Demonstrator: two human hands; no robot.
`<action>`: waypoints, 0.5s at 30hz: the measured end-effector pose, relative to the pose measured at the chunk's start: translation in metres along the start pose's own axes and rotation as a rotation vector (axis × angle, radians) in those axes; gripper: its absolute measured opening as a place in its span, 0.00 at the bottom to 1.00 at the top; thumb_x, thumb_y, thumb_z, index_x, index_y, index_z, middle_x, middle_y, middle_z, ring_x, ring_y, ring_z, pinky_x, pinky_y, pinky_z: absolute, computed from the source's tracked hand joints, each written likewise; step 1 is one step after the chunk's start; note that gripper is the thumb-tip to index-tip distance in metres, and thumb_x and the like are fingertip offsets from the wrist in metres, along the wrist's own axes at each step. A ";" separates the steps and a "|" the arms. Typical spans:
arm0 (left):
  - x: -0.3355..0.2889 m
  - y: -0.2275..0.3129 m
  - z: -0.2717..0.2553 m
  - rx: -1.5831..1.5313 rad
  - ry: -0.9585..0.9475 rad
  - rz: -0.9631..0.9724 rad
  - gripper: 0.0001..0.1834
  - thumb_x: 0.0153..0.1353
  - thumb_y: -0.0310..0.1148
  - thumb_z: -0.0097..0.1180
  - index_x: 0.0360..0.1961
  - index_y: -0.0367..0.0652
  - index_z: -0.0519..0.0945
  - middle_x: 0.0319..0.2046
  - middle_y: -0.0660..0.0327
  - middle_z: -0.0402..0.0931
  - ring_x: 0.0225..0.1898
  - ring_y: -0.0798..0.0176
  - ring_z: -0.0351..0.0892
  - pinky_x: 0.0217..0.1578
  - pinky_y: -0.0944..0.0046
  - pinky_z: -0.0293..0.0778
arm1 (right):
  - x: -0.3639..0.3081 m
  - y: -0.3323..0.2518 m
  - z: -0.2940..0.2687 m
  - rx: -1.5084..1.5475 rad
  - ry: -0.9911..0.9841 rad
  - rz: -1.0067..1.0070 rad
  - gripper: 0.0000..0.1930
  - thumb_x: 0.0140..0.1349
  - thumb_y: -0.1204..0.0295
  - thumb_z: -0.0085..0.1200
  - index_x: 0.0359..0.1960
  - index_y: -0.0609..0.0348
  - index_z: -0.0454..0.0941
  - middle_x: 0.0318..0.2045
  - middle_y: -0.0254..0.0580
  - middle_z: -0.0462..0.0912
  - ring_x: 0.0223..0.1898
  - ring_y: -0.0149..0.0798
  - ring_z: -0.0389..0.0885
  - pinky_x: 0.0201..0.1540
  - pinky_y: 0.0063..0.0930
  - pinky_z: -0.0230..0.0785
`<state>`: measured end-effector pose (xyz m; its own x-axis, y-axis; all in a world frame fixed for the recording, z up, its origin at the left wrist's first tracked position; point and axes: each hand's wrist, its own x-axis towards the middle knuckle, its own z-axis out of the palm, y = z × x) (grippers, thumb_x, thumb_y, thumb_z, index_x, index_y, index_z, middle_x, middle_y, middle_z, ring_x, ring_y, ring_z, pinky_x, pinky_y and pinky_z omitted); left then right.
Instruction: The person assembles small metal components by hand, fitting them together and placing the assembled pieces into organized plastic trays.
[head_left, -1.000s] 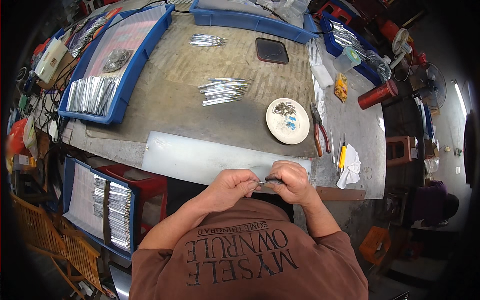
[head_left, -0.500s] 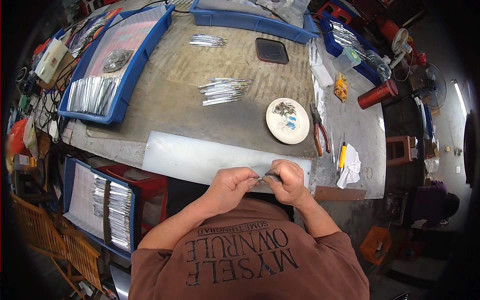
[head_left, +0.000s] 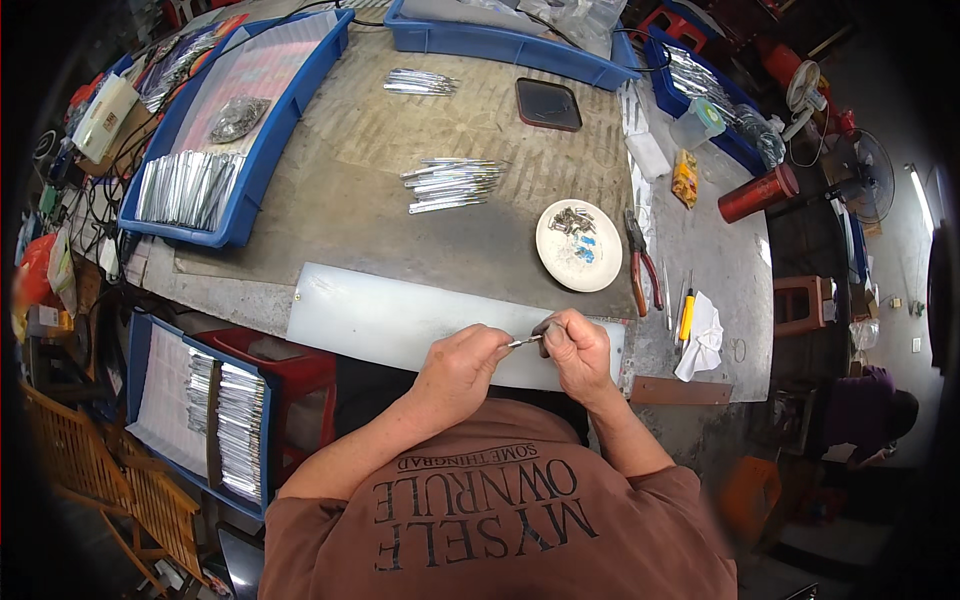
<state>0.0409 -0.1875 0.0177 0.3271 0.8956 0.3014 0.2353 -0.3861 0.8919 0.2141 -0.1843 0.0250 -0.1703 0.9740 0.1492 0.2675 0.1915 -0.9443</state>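
My left hand [head_left: 458,370] is closed, with a slim silvery metal piece [head_left: 524,341] pinched at its fingertips. On the other end of that piece, my right hand [head_left: 580,356] is closed too; something dark shows at its fingertips, but I cannot tell what it is. Most of the piece is hidden by the fingers. Both hands are above a long pale board [head_left: 390,319] along the table's near edge. Beyond it lies a pile of slim silvery metal strips [head_left: 455,185]. A cream plate [head_left: 559,270] with small metal and blue bits stands to the right.
Pliers [head_left: 650,280], a yellow-handled tool [head_left: 687,315] and a white cloth [head_left: 704,340] lie at the right. Blue trays [head_left: 240,225] hold more strips; another tray [head_left: 272,420] stands lower left. A black tray [head_left: 548,104] lies farther back. At far right, a person [head_left: 870,410] bends down.
My hands have drawn slightly apart, and more of the metal piece shows between them. My right hand has risen a little. The whole view has shifted slightly.
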 end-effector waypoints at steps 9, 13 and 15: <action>-0.002 -0.001 0.002 -0.024 -0.027 -0.023 0.04 0.51 0.23 0.49 0.29 0.36 0.70 0.22 0.54 0.70 0.24 0.53 0.72 0.23 0.62 0.67 | 0.004 -0.003 -0.002 -0.208 -0.079 -0.173 0.08 0.51 0.73 0.53 0.22 0.64 0.69 0.15 0.43 0.70 0.17 0.40 0.68 0.20 0.27 0.59; -0.002 0.000 0.001 0.011 -0.014 0.008 0.03 0.52 0.23 0.49 0.29 0.36 0.70 0.22 0.54 0.70 0.23 0.53 0.72 0.23 0.62 0.67 | 0.005 -0.005 0.000 -0.274 -0.065 -0.219 0.08 0.50 0.73 0.54 0.21 0.64 0.68 0.15 0.43 0.70 0.17 0.42 0.68 0.20 0.28 0.59; -0.004 -0.001 0.001 0.100 -0.004 0.055 0.03 0.51 0.23 0.49 0.29 0.36 0.70 0.22 0.54 0.70 0.23 0.53 0.72 0.22 0.63 0.67 | 0.003 -0.005 0.003 -0.244 -0.050 -0.175 0.09 0.50 0.73 0.54 0.20 0.64 0.68 0.15 0.44 0.70 0.17 0.42 0.68 0.20 0.28 0.59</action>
<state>0.0407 -0.1905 0.0152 0.3454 0.8716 0.3479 0.3066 -0.4552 0.8360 0.2095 -0.1826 0.0288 -0.2786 0.9179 0.2827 0.4494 0.3848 -0.8062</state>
